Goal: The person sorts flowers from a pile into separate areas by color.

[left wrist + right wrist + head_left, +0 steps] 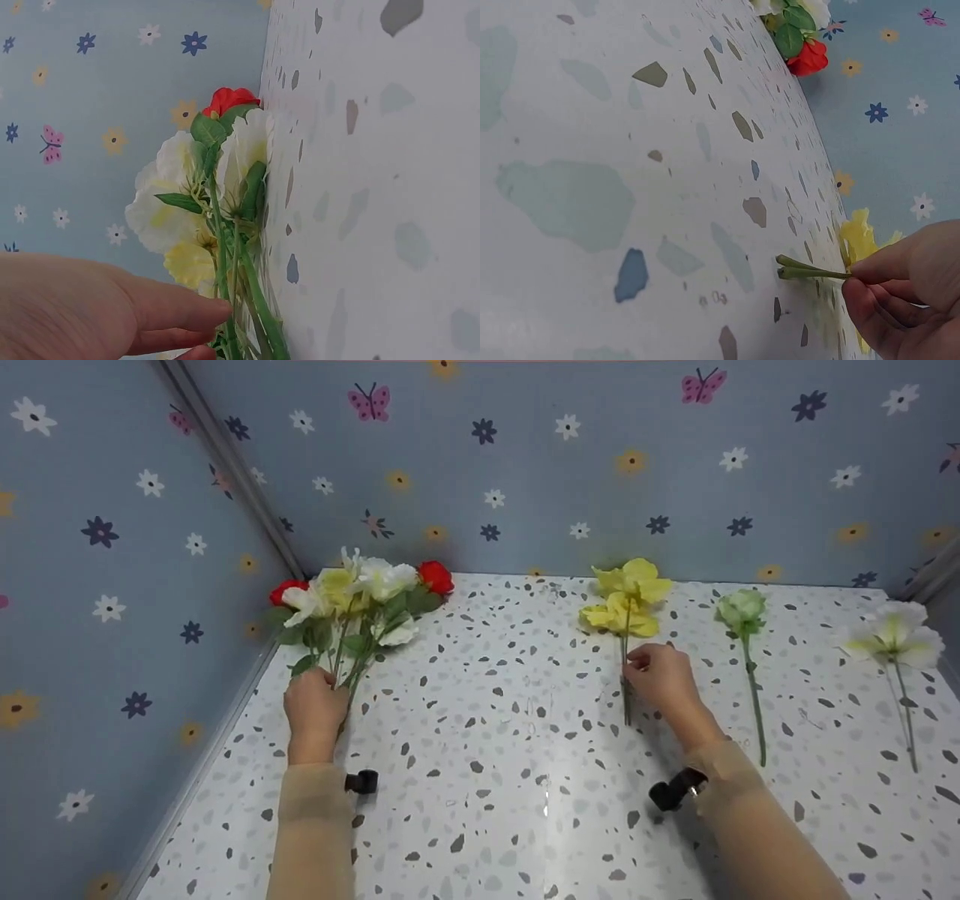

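Observation:
At the left, a bunch of artificial flowers in white, yellow and red lies on the speckled table near the back wall. My left hand holds its green stems; in the left wrist view the fingertips meet the stems. To the right, my right hand pinches the stems of yellow flowers between thumb and finger. Two stem ends stick out past those fingers in the right wrist view. The yellow blooms are partly hidden behind the right hand there.
A pale green flower lies right of my right hand, and a white flower lies farther right. Patterned blue walls bound the speckled table at the back and left.

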`<state>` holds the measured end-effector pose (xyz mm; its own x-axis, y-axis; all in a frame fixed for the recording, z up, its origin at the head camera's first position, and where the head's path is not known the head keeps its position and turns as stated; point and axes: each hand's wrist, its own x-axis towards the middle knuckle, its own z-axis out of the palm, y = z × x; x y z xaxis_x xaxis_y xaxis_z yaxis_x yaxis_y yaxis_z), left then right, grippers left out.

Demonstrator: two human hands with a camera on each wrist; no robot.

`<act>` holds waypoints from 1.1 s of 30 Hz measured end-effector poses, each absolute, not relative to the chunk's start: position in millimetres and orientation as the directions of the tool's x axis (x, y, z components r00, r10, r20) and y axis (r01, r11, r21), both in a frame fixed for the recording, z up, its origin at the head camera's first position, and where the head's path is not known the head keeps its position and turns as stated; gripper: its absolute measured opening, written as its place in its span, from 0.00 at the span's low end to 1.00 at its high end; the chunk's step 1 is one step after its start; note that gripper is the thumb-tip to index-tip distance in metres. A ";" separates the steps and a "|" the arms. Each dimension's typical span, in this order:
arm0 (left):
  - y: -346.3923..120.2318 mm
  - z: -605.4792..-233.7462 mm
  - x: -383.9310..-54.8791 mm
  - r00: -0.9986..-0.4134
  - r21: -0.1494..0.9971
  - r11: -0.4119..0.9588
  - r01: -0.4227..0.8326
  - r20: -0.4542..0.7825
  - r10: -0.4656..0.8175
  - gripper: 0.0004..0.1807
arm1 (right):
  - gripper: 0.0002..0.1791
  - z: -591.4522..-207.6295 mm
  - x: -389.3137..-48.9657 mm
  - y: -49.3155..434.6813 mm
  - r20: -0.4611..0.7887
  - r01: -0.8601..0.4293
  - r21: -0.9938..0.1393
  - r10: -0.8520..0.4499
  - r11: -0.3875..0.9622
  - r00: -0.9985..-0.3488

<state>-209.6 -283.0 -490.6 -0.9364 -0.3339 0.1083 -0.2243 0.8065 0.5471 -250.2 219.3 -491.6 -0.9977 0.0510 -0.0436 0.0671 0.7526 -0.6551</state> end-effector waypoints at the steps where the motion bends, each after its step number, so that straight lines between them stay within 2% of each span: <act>1: -282.9 -490.8 -209.6 -0.939 0.545 0.808 -0.222 0.105 -0.329 0.10 | 0.14 -491.7 -250.4 219.3 -0.038 0.060 -0.656 0.047 0.753 -0.998; 3: -282.5 -491.3 -210.2 -0.944 0.537 0.816 -0.216 0.100 -0.315 0.07 | 0.14 -492.0 -250.6 219.1 -0.029 0.048 -0.657 0.038 0.752 -0.999; 7: -278.9 -491.2 -211.2 -0.947 0.516 0.833 -0.200 0.114 -0.299 0.11 | 0.15 -492.1 -250.9 219.3 -0.032 0.043 -0.662 0.030 0.749 -0.999; 11: -275.6 -486.4 -210.4 -0.952 0.526 0.832 -0.180 0.121 -0.282 0.10 | 0.15 -491.4 -251.1 219.1 -0.063 0.072 -0.662 0.040 0.746 -0.997; 16: -272.2 -475.2 -206.5 -0.965 0.581 0.787 -0.209 0.007 -0.262 0.07 | 0.15 -490.1 -250.8 218.1 -0.084 0.089 -0.659 0.045 0.747 -0.995; 20: -268.3 -465.4 -205.5 -0.964 0.654 0.713 -0.253 -0.108 -0.243 0.07 | 0.15 -489.4 -250.3 217.4 -0.090 0.096 -0.655 0.049 0.749 -0.995; 24: -261.8 -454.8 -206.7 -0.959 0.720 0.636 -0.277 -0.166 -0.229 0.10 | 0.17 -486.8 -246.8 217.7 -0.080 0.086 -0.663 0.045 0.743 -0.996; 28: -247.6 -442.9 -206.5 -0.965 0.808 0.535 -0.246 -0.154 -0.212 0.11 | 0.19 -479.8 -238.8 217.6 -0.048 0.059 -0.692 0.036 0.719 -0.998; 33: -214.4 -435.1 -201.7 -0.981 0.921 0.359 -0.151 -0.097 -0.165 0.08 | 0.20 -469.8 -224.7 213.2 -0.004 0.016 -0.763 0.020 0.646 -1.000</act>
<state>-201.7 -214.4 -435.1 -0.9815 -0.1654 -0.0968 -0.1512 0.3585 0.9212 -224.7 213.2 -469.8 -0.9998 0.0201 -0.0039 0.0159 0.6461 -0.7631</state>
